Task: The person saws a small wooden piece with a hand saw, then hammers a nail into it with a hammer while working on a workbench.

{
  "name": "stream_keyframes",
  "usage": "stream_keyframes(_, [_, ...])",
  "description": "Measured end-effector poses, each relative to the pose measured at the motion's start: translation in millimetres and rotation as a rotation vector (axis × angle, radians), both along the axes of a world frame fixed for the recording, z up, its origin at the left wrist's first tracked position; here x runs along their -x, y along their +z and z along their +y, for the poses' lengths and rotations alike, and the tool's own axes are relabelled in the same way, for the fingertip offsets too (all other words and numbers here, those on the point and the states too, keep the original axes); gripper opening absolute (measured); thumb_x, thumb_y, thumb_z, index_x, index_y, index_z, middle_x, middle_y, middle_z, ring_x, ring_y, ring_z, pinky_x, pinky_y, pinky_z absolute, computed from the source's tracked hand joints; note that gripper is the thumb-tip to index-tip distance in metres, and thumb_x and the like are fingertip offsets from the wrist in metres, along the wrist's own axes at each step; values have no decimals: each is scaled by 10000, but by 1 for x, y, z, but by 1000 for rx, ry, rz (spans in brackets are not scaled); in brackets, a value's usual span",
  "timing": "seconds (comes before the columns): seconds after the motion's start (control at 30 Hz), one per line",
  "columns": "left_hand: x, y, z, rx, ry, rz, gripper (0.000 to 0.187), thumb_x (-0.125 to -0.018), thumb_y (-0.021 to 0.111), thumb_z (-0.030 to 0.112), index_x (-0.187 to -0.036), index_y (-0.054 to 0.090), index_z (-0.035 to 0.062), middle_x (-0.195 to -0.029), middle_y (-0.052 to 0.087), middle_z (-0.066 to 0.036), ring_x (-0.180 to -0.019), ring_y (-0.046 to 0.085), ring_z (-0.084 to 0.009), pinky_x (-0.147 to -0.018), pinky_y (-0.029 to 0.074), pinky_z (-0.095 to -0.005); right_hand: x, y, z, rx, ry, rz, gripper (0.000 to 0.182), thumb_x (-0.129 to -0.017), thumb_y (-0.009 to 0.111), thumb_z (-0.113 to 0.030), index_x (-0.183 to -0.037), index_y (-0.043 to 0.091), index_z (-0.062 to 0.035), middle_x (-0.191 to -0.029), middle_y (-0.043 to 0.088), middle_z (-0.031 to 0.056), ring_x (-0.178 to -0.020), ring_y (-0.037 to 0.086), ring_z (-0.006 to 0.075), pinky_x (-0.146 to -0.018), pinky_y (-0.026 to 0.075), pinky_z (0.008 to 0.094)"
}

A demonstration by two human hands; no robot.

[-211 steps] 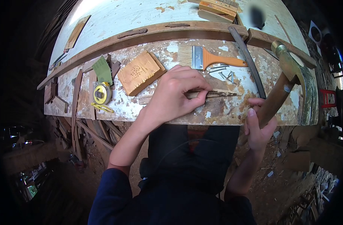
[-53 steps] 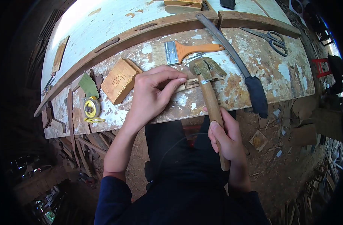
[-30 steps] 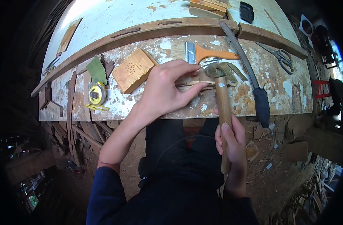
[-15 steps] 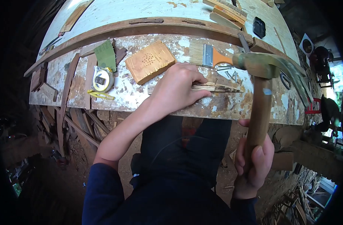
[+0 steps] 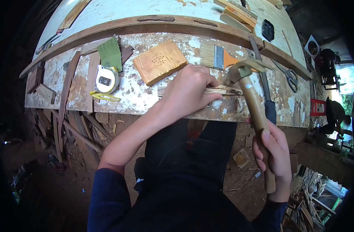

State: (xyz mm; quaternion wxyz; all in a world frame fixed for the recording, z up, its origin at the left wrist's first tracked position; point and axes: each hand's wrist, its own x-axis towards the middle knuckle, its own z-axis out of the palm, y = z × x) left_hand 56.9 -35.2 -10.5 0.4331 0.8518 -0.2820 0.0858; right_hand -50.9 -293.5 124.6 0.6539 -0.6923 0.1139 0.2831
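Left hand (image 5: 188,91) pinches thin pale wooden strip (image 5: 219,91) flat on the peeling white workbench (image 5: 146,96); right hand (image 5: 275,154) clenched low on wooden-handled claw hammer (image 5: 248,83).
Strip looks light, brittle and split-prone: pin near the strike point. Hammer is head-heavy, head at 3 o'clock of the fingertips; orange-handled paintbrush (image 5: 217,58) at 1.

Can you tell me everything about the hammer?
The claw hammer with a long brown wooden handle has a dull, greenish-brass metal head with a curved claw. The right hand grips the handle near its lower end. The handle slants up and left, and the head sits low at the thin pale wooden strip that the left hand holds on the paint-chipped white workbench.
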Motion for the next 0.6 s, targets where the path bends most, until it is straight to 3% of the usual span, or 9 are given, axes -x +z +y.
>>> stream_keyframes(0.07, [-1,0,0,-4,-12,20,286,-779,961,222,-919,825,13,-861,767,-128,-861,744,-335,-842,587,-433,-8,2,-1,29,8,86,616,-1126,569,-416,-1523,526,52,-631,525,9,-419,413,52,-391,357,205])
stream_keyframes(0.2, [1,0,-1,-9,16,-50,271,-797,952,229,-910,823,20,-863,766,-131,-872,739,-334,-860,583,-436,5,29,-1,44,-73,-298,748,-1072,633,-495,-1482,528,122,-631,535,10,-420,408,37,-390,353,196])
stream_keyframes(0.23, [2,0,-1,-13,16,-52,269,-805,948,235,-908,821,21,-865,765,-132,-873,738,-333,-866,581,-435,5,24,-1,93,-93,-335,852,-1050,643,-573,-1485,474,139,-566,475,3,-352,355,42,-333,292,200])
stream_keyframes(0.37, [0,7,-1,-23,-8,-38,242,-852,913,229,-923,816,19,-882,765,-140,-856,743,-325,-836,588,-426,-5,1,-9,108,-58,-308,714,-1092,628,-459,-1502,521,116,-651,513,-16,-447,413,35,-414,330,206])
stream_keyframes(0.47, [-2,13,-2,63,-53,82,216,-882,877,202,-965,814,13,-905,766,-149,-829,750,-319,-785,596,-418,-9,-40,-20,66,-50,-287,545,-1144,588,-333,-1546,522,30,-669,521,-18,-445,421,38,-413,351,206])
stream_keyframes(0.6, [-10,12,-1,25,-97,50,174,-909,832,147,-1006,810,4,-923,767,-161,-829,762,-321,-765,607,-416,-10,-69,-27,29,-71,-274,510,-1157,576,-303,-1556,525,11,-678,531,-17,-452,434,39,-413,365,209])
